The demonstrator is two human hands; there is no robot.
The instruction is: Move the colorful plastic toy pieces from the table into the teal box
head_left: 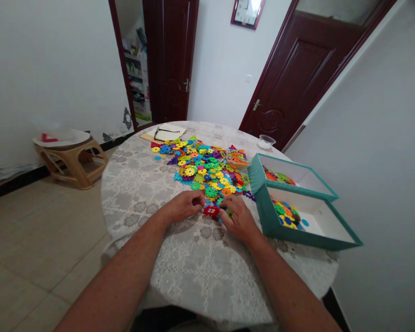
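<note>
A small red plastic piece with pale window-like openings lies between my two hands, just in front of a heap of colourful toothed plastic discs. The curled fingers of my left hand close in a pinch at its left edge. On the other side, my right hand has its thumb and fingers closed on the red piece's right edge. Bits of green and blue show beneath the right fingers, partly hidden. Several more discs lie right behind both hands.
Two teal boxes with discs inside stand at the right. A small container of pieces sits beside the heap. Farther back are a clear plastic tub and eyeglasses on paper. A stool stands left of the round table.
</note>
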